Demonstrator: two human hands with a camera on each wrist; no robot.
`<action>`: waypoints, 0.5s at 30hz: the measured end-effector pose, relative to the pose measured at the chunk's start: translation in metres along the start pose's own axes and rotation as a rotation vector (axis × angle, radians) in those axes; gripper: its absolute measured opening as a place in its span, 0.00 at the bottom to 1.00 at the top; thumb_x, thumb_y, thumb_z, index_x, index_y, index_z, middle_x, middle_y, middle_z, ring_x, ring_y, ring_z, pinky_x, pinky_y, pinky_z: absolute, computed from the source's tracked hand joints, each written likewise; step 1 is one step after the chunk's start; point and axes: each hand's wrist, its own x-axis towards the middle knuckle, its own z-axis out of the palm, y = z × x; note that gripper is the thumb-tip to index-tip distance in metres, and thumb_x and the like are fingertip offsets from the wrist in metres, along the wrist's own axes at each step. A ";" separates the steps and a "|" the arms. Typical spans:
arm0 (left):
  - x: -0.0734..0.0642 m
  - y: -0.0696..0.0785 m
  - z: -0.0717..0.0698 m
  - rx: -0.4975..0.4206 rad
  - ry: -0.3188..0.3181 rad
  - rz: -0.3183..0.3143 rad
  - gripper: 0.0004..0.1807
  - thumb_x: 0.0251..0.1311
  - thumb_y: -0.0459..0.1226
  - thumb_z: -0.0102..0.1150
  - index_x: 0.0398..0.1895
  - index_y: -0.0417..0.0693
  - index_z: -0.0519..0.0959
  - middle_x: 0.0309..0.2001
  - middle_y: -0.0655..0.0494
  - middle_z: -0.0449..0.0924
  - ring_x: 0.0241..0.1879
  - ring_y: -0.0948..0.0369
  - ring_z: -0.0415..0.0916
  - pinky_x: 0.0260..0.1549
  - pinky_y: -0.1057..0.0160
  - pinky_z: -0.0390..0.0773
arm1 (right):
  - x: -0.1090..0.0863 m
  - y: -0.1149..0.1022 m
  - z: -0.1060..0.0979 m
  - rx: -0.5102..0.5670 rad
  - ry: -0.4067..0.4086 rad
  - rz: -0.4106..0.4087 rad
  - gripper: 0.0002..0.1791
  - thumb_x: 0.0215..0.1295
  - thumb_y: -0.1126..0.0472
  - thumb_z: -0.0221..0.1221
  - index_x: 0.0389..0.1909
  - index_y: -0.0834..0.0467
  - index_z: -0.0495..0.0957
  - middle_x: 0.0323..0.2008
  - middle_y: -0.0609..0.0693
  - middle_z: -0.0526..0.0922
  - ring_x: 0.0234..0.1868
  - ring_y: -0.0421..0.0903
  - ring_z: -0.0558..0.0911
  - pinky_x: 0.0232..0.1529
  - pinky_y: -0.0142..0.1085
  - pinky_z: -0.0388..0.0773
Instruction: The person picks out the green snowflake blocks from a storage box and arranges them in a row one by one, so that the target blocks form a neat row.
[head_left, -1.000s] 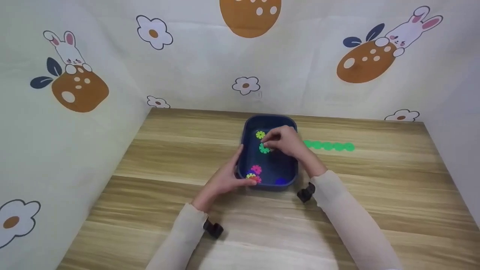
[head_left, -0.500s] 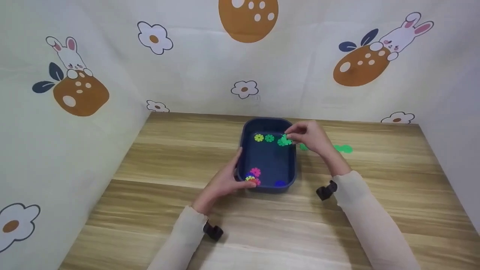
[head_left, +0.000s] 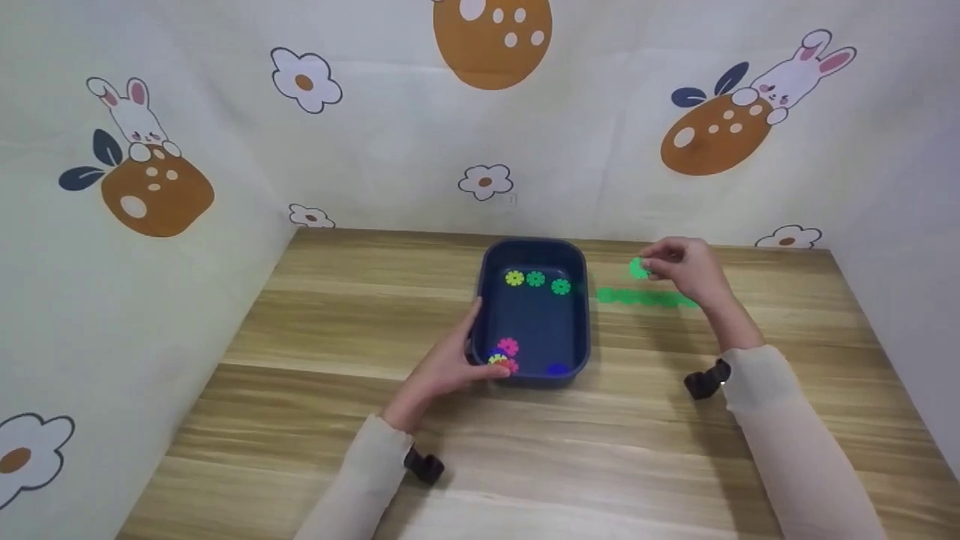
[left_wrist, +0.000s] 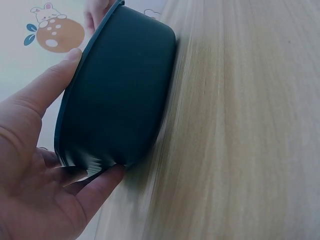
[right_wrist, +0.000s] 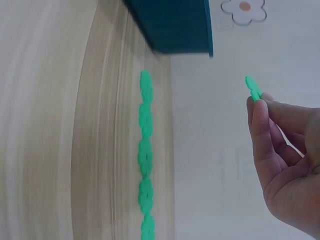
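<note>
The person's right hand (head_left: 690, 270) pinches, thumb opposite fingertips, wrist (head_left: 733, 326) behind them. The left hand (head_left: 448, 364) grips, thumb spread from its fingers.

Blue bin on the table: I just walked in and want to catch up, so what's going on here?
A person's left hand grips the blue bin at its near left corner. The right hand holds a bright green disc above the wooden table, right of the bin, where a row of green pieces lies. Inside the bin, a yellow disc and two green discs sit toward the far end, with more coloured pieces at the near end.
</note>
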 end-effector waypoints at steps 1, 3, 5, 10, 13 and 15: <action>0.000 0.000 0.000 0.004 0.001 0.004 0.65 0.47 0.52 0.77 0.81 0.63 0.41 0.81 0.52 0.44 0.79 0.47 0.49 0.75 0.42 0.54 | 0.000 0.003 -0.004 -0.001 0.009 0.002 0.13 0.69 0.63 0.62 0.48 0.69 0.82 0.36 0.49 0.87 0.32 0.32 0.84 0.36 0.25 0.84; 0.000 0.000 -0.001 0.012 -0.001 0.012 0.65 0.47 0.53 0.77 0.81 0.62 0.41 0.81 0.50 0.44 0.78 0.47 0.50 0.75 0.42 0.55 | 0.000 0.010 -0.012 0.007 0.021 0.009 0.14 0.68 0.64 0.61 0.48 0.71 0.81 0.32 0.42 0.85 0.31 0.31 0.83 0.35 0.24 0.84; 0.000 0.000 -0.002 0.016 -0.004 0.022 0.65 0.47 0.53 0.77 0.82 0.60 0.41 0.81 0.49 0.45 0.78 0.46 0.51 0.75 0.42 0.56 | -0.001 0.017 -0.019 0.013 0.035 0.024 0.14 0.68 0.65 0.61 0.49 0.73 0.80 0.31 0.39 0.83 0.31 0.30 0.83 0.36 0.25 0.84; -0.001 0.000 -0.003 0.017 -0.005 0.028 0.64 0.48 0.52 0.77 0.82 0.59 0.42 0.81 0.49 0.45 0.78 0.46 0.51 0.75 0.42 0.56 | -0.005 0.037 -0.035 -0.008 0.052 0.082 0.17 0.68 0.66 0.61 0.51 0.74 0.77 0.32 0.39 0.83 0.31 0.27 0.81 0.39 0.26 0.85; -0.001 0.000 -0.002 0.014 -0.007 0.017 0.64 0.48 0.52 0.77 0.82 0.60 0.41 0.81 0.50 0.44 0.78 0.47 0.50 0.75 0.42 0.55 | -0.008 0.048 -0.042 -0.052 0.066 0.108 0.16 0.68 0.65 0.61 0.52 0.73 0.78 0.33 0.39 0.83 0.30 0.25 0.80 0.37 0.24 0.83; -0.001 0.000 -0.003 0.015 -0.007 0.013 0.64 0.48 0.52 0.77 0.81 0.61 0.41 0.81 0.51 0.44 0.79 0.47 0.50 0.75 0.42 0.55 | -0.010 0.055 -0.046 -0.082 0.078 0.130 0.16 0.68 0.65 0.61 0.52 0.72 0.78 0.35 0.42 0.84 0.30 0.24 0.79 0.36 0.22 0.82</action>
